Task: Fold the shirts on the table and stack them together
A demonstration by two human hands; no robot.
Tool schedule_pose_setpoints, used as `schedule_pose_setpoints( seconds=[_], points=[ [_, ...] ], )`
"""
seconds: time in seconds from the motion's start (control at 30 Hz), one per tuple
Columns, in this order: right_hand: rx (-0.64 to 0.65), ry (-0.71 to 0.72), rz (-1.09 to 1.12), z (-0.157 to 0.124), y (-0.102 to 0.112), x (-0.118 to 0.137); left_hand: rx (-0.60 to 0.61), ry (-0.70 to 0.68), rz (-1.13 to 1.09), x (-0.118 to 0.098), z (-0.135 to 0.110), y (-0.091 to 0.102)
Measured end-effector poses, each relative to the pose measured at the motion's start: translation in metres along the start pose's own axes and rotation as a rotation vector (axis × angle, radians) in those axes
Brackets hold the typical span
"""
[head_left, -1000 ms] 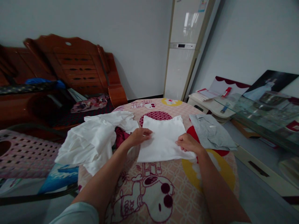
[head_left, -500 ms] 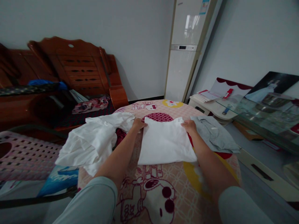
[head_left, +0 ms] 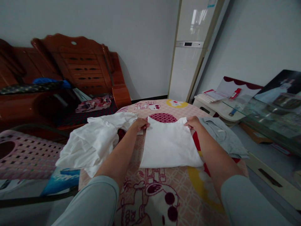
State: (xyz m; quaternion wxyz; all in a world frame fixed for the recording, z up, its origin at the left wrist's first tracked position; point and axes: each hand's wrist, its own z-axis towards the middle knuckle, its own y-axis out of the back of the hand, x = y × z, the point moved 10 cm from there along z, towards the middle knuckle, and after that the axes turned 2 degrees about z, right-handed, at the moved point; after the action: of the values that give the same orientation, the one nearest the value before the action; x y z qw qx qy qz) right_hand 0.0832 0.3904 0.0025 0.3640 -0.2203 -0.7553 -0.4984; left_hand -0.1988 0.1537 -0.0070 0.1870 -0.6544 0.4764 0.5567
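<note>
A white T-shirt (head_left: 170,146), folded into a near rectangle, lies on the patterned tablecloth (head_left: 160,201) in front of me. My left hand (head_left: 141,124) pinches its far left corner, and my right hand (head_left: 192,122) pinches the far right one. Between the two hands the far edge dips in a shallow curve like a neckline. To the left is a loose heap of white clothing (head_left: 90,141), rumpled. On the right, beyond my right forearm, rests a folded grey garment (head_left: 223,136).
A wooden armchair (head_left: 82,67) with cloth on its seat stands at the back left. At the left edge is a pink woven chair (head_left: 30,157). A tall white air conditioner (head_left: 185,69) fills the corner. A glass shelf (head_left: 263,122) and a framed photo (head_left: 282,84) are at the right.
Both hands keep hold of the T-shirt's far corners, with the fingers curled in slightly more. The camera view has shifted a little, so most things sit slightly further right.
</note>
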Motion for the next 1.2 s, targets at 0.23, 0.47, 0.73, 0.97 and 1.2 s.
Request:
schedule_pose_setpoints(
  seconds=[0.23, 0.47, 0.73, 0.97, 1.2],
  points=[
    [0.044, -0.040, 0.255, -0.030, -0.004, 0.004, -0.006, 0.077, -0.244, 0.002, -0.014, -0.009],
    [0.007, 0.096, 0.533, -0.081, 0.021, 0.005, 0.006, -0.072, -0.426, -0.014, -0.049, 0.000],
    [0.184, 0.273, 0.771, -0.129, 0.036, -0.033, 0.356, -0.275, -0.094, -0.015, -0.119, -0.006],
    [0.246, 0.220, 0.575, -0.139, 0.018, -0.051, 0.433, -0.184, -0.034, 0.013, -0.128, -0.026],
    [0.263, 0.230, 0.639, -0.150, 0.029, -0.035, 0.303, -0.209, -0.136, 0.001, -0.122, -0.008]
  ],
)
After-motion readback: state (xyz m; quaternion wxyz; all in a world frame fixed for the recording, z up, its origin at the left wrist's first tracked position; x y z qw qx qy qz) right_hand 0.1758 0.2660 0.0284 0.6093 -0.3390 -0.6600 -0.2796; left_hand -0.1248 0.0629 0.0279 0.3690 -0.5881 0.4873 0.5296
